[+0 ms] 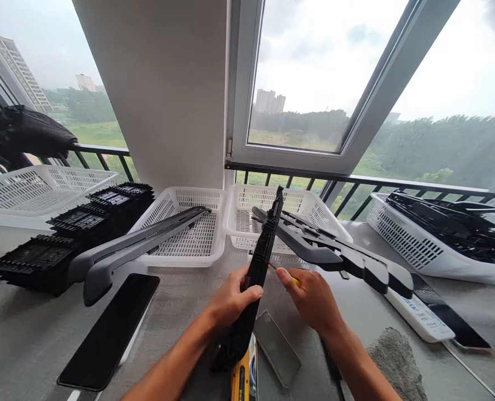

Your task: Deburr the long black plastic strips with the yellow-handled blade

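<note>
A long black plastic part [258, 278] stands tilted in the middle, its ribbed inner side showing. My left hand [233, 298] is wrapped round its lower half, thumb across the front. My right hand [312, 295] is closed on a small tool with a yellow handle [296, 282], whose thin shaft reaches the right edge of the black part. Several dark grey curved bars [347, 256] lie to the right, their far ends over a white basket [334, 225]. Two similar bars [122, 250] rest to the left, partly in another white basket [182, 260].
Black ribbed parts [42, 256] are stacked at the left, near a black phone [111, 331]. A clear case [277, 348] and a yellow tool [241, 379] lie below my hands. Rightward are a white power strip [422, 317], another phone [451, 314] and a filled basket [418, 239].
</note>
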The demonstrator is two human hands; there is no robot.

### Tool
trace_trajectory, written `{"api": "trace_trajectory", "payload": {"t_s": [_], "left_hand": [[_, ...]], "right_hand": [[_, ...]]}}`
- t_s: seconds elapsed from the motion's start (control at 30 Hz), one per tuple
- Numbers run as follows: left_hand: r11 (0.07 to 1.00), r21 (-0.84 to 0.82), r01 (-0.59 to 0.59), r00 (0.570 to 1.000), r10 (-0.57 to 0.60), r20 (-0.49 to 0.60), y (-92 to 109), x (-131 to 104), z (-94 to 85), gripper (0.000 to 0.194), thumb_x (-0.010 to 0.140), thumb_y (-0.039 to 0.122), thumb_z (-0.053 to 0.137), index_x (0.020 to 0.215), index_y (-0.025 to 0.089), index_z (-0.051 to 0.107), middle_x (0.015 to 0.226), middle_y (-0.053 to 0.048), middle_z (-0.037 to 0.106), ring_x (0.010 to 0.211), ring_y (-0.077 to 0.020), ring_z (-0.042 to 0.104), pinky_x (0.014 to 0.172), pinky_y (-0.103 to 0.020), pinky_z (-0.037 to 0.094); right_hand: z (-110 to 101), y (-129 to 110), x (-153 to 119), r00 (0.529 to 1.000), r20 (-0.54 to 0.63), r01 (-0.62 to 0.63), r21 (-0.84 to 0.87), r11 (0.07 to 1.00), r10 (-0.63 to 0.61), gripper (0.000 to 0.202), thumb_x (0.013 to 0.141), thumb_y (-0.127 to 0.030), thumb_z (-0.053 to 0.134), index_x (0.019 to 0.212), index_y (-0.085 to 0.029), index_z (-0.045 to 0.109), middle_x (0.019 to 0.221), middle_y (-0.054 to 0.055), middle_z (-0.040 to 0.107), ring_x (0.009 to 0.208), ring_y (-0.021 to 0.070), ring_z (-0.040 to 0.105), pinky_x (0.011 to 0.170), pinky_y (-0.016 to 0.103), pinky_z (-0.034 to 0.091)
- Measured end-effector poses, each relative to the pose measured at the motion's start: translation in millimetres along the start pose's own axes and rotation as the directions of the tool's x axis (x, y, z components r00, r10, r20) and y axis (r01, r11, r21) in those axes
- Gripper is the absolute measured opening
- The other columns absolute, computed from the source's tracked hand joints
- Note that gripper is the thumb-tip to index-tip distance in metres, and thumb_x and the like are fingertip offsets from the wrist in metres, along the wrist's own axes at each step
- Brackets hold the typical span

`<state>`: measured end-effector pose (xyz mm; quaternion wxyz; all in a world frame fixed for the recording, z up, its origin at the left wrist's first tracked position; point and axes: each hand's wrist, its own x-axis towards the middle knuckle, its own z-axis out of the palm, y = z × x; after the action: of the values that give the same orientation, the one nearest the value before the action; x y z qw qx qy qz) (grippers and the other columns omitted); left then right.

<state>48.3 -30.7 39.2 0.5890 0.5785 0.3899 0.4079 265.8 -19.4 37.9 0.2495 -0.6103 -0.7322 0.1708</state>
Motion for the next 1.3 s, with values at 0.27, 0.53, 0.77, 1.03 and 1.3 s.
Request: {"api": "trace_trajectory", "payload": {"t_s": [0.27,0.53,0.77,1.03,1.3], "left_hand": [[0.996,-0.069,-0.052,0.984,0.039,-0.175,3,-4,5.3,0.067,0.095,0.079,0.057,0.103,0.019,0.085,0.094,-0.012,0.076,0.095,-0.0298,0.064,0.096,-0.040,0.051],[0.994,-0.102,-0.031,0.966,0.003,-0.260,-5,4,-0.7,0.071,0.089,0.083,0.063,0.091,0.015,0.084,0.068,-0.003,0.059,0.064,-0.0178,0.044,0.059,-0.030,0.036],[0.994,-0.111,0.009,0.953,-0.043,-0.301,-8,2,1.2,0.069,0.083,0.082,0.070,0.074,0.014,0.079,0.066,-0.004,0.060,0.060,-0.0155,0.043,0.057,-0.030,0.035],[0.990,-0.139,-0.035,0.925,-0.021,-0.379,-20,3,-0.8,0.073,0.082,0.089,0.068,0.074,0.017,0.075,0.067,-0.004,0.061,0.063,-0.0171,0.048,0.060,-0.031,0.041],[0.980,-0.151,-0.127,0.936,0.068,-0.345,-15,0,10.0,0.069,0.082,0.086,0.074,0.077,0.018,0.064,0.071,0.001,0.057,0.065,-0.0131,0.049,0.062,-0.025,0.045]], "right_hand": [[5,-11,-5,0.999,0.039,0.034,0.064,0.997,-0.036,0.081,0.100,-0.092,0.024,0.058,-0.023,0.034,0.054,0.000,0.046,0.056,0.0145,0.036,0.059,0.032,0.020],[6,-9,-3,0.999,0.042,0.021,0.072,0.997,-0.024,0.080,0.101,-0.090,0.023,0.058,-0.023,0.033,0.054,0.000,0.045,0.055,0.0144,0.036,0.059,0.032,0.020],[14,-19,-3,0.999,0.044,0.032,-0.016,0.999,-0.031,0.081,0.105,-0.084,0.022,0.057,-0.022,0.044,0.056,0.004,0.056,0.056,0.0151,0.041,0.061,0.034,0.017],[29,-20,-4,0.995,-0.026,0.100,0.006,0.995,-0.100,0.085,0.109,-0.082,0.017,0.060,-0.021,0.053,0.063,0.006,0.067,0.059,0.0171,0.055,0.062,0.034,0.020],[27,-24,-9,0.991,-0.066,0.116,0.038,0.993,-0.113,0.083,0.111,-0.075,0.012,0.070,-0.022,0.061,0.071,0.006,0.071,0.064,0.0191,0.061,0.065,0.033,0.025]]}}
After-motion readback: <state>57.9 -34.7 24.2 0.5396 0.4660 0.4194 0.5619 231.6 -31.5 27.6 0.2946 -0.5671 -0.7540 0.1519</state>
